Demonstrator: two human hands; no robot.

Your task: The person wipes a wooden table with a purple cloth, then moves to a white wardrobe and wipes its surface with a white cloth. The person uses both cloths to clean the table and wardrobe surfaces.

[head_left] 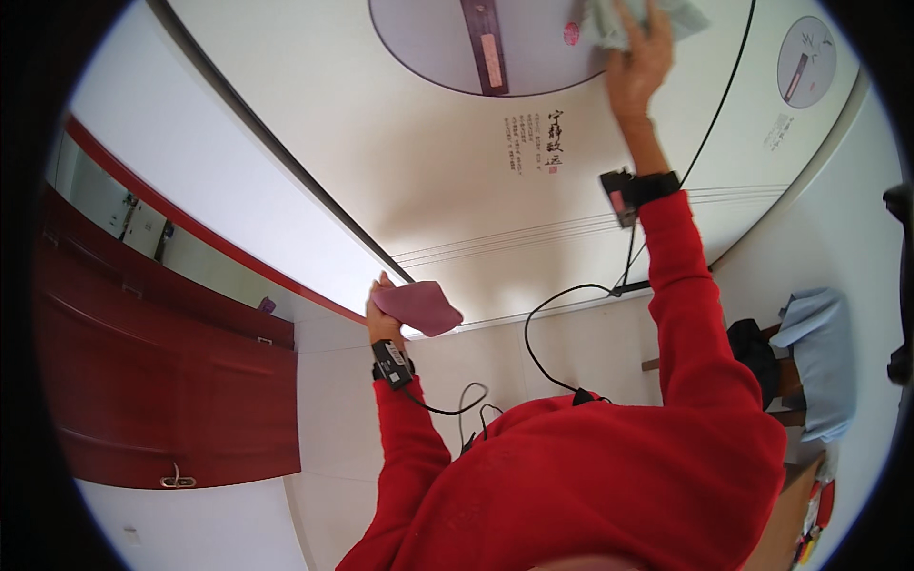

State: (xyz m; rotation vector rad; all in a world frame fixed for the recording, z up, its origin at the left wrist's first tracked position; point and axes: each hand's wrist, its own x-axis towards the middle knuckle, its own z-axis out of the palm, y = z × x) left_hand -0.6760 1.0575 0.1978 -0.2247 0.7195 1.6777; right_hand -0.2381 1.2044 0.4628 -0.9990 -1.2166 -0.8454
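Observation:
At the top, my right hand (643, 67) presses a pale grey-green cloth (687, 19) against the white wardrobe door (457, 162), beside its large round printed picture. The fingers lie over the cloth, and both are slightly blurred. Lower and to the left, my left hand (381, 309) holds a folded mauve cloth (421, 307) near the wardrobe's lower left edge. Most of its fingers are hidden by that cloth. Each wrist wears a small black device on a strap, with a black cable running from it.
A dark red wooden door (181, 371) with a metal handle stands at the left. To the right, a light blue cloth (817, 357) hangs over wooden furniture beside a black item. A looping cable (529, 333) hangs between my arms above the pale tiled floor (490, 366).

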